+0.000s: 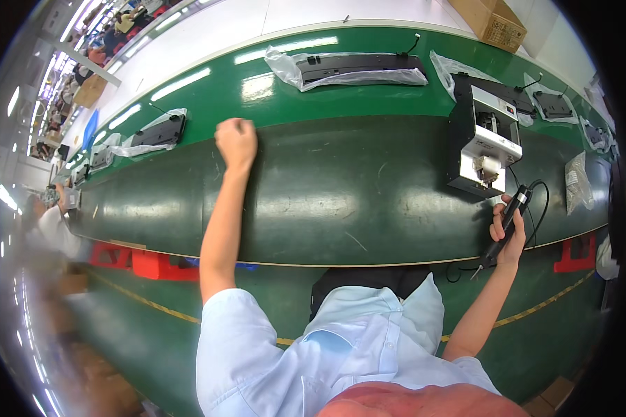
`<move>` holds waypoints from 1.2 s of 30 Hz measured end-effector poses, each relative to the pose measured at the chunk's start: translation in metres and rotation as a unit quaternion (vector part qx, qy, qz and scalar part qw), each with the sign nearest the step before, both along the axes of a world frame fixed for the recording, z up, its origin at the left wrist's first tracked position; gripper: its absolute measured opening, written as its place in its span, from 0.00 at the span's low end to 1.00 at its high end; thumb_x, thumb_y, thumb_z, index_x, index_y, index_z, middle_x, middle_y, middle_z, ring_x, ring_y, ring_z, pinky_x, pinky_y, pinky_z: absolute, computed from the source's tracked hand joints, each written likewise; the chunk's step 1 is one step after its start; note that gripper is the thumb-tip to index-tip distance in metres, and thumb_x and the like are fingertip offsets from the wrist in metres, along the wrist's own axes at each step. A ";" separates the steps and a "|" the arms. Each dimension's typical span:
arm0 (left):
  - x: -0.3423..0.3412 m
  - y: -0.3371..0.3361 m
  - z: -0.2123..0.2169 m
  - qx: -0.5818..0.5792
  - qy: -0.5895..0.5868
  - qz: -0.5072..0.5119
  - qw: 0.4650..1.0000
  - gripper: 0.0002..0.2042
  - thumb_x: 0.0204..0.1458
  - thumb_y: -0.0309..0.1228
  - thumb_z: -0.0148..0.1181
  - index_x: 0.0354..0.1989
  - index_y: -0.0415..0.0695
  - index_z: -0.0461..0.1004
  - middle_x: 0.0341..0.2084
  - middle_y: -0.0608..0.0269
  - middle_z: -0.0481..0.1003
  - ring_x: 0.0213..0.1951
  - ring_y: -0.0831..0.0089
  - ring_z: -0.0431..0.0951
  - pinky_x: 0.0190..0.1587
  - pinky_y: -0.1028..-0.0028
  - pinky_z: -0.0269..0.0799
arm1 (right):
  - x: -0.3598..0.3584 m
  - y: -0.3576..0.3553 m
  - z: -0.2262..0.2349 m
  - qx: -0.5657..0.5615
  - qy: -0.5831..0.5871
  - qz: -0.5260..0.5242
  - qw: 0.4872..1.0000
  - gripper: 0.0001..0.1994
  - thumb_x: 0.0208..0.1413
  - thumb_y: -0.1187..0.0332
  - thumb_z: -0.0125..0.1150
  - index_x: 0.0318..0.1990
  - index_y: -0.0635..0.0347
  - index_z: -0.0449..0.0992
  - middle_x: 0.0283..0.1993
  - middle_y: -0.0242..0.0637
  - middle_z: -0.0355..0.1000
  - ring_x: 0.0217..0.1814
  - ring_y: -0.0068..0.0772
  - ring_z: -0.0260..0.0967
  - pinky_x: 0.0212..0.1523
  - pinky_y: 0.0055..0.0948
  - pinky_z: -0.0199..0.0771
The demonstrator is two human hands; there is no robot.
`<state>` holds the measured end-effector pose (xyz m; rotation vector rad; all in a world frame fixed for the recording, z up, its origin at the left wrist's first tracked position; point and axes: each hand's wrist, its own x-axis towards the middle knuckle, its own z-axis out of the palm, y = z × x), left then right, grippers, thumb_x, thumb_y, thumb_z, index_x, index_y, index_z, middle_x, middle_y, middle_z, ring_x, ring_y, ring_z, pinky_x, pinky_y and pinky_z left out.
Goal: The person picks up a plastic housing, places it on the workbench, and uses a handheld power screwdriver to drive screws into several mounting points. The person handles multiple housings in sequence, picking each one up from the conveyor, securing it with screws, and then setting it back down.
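My right hand (509, 236) is closed around a black electric screwdriver (509, 221) near the table's front edge. Its thin metal bit tilts down toward me, and a black cable loops from the other end. Just beyond this hand stands a black and silver screw feeder (483, 142). My left hand (236, 144) forms a fist at the far edge of the dark work mat (313, 194), beside the green strip. Whatever that fist may hold is hidden by the curled fingers.
Along the green strip (368, 104) lie long black parts (362, 67) on clear plastic wrap, with short cables. A clear plastic bag (578, 182) rests at the right. Red stools (161, 265) stand under the table's edge. A cardboard box (502, 29) sits at the back; another person (57, 226) is far left.
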<state>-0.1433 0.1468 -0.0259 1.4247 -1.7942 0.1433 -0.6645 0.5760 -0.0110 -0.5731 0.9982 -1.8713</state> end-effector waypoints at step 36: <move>-0.104 -0.076 0.052 0.059 -0.280 -0.242 0.927 0.40 0.51 0.44 0.71 0.73 0.49 0.62 0.71 0.50 0.61 0.73 0.46 0.56 0.72 0.43 0.51 | 0.001 0.013 0.003 0.006 -0.010 -0.030 0.999 0.23 0.71 0.59 0.51 0.63 0.70 0.65 0.43 0.47 0.73 0.17 0.16 0.56 0.17 0.18 0.58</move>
